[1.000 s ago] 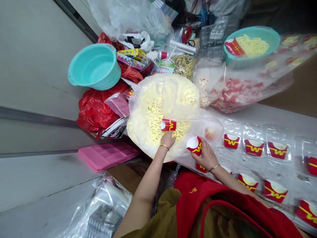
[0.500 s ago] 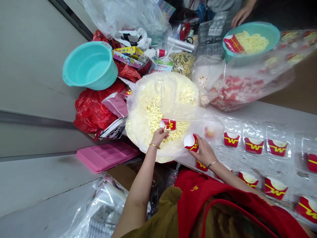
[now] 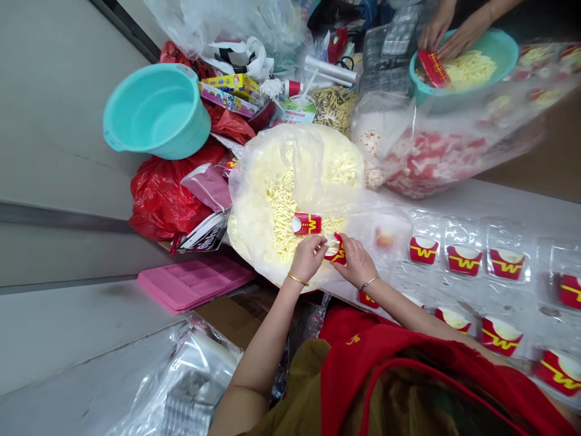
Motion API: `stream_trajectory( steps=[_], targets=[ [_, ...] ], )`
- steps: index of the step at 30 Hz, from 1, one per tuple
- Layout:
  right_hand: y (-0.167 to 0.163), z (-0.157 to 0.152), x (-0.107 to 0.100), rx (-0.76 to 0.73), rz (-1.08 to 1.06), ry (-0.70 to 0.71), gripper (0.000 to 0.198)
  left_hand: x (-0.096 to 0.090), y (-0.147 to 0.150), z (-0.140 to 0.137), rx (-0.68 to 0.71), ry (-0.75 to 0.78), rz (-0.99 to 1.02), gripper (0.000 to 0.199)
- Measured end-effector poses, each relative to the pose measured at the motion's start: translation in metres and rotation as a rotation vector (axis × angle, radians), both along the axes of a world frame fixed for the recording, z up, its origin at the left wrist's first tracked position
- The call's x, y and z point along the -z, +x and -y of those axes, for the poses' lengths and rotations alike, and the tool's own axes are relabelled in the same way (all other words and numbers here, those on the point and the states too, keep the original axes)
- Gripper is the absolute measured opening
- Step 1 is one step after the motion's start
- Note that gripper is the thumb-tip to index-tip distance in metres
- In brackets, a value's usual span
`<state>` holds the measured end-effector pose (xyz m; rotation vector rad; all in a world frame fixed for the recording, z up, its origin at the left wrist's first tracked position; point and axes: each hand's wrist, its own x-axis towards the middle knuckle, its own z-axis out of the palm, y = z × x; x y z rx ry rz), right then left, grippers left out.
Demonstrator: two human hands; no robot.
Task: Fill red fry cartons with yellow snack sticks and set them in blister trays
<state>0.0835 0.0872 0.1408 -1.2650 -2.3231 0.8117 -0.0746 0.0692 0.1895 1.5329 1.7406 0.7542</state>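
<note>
My right hand (image 3: 356,261) holds a small red fries carton (image 3: 338,249) with a yellow zigzag mark, tilted with its mouth to the left. At that mouth my left hand (image 3: 309,259) is closed in a pinch on pale fry-shaped pieces, mostly hidden by the fingers. Below both hands lies a large clear plastic bag (image 3: 249,239), open and full of pale yellow fry-shaped pieces (image 3: 282,209). Another red carton (image 3: 307,223) lies on these pieces, just beyond my left hand.
Several filled cartons (image 3: 463,259) sit in clear trays on the table to the right. A turquoise basin (image 3: 157,112) rests on red bags at left, above pink trays (image 3: 195,281). Another person's hands (image 3: 458,39) hold a red carton over a second basin (image 3: 511,54).
My left hand has moved right from the pile to the carton's mouth. My right hand has brought its carton left, toward it. The other person now has both hands at the far basin's carton.
</note>
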Motion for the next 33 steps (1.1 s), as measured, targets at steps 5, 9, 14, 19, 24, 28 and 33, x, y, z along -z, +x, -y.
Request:
stream_trajectory(
  steps=[5,9,14,19,24,28,33],
  targets=[
    [0.014,0.012,0.010,-0.075,-0.022,0.026,0.067,0.010,0.018,0.009,0.184,-0.086,-0.116,0.018],
    [0.033,0.020,0.021,-0.072,-0.085,0.007,0.069,0.022,-0.023,0.007,-0.015,-0.067,-0.048,0.018],
    [0.041,0.021,0.025,-0.062,-0.117,-0.016,0.072,0.050,-0.070,-0.007,0.150,-0.268,-0.324,0.051],
    [0.040,0.022,0.026,-0.056,-0.109,-0.033,0.072,0.082,-0.065,-0.017,0.251,-0.342,-0.329,0.028],
    [0.042,0.019,0.024,-0.024,-0.090,-0.057,0.072,0.082,-0.074,-0.020,0.125,-0.258,-0.230,0.007],
    [0.036,0.012,0.021,-0.012,-0.102,-0.068,0.072,0.071,-0.084,-0.013,-0.092,-0.219,-0.011,0.010],
    [0.024,0.007,0.020,-0.041,-0.096,-0.062,0.071,0.058,-0.085,-0.006,-0.520,-0.328,0.697,0.031]
  ],
)
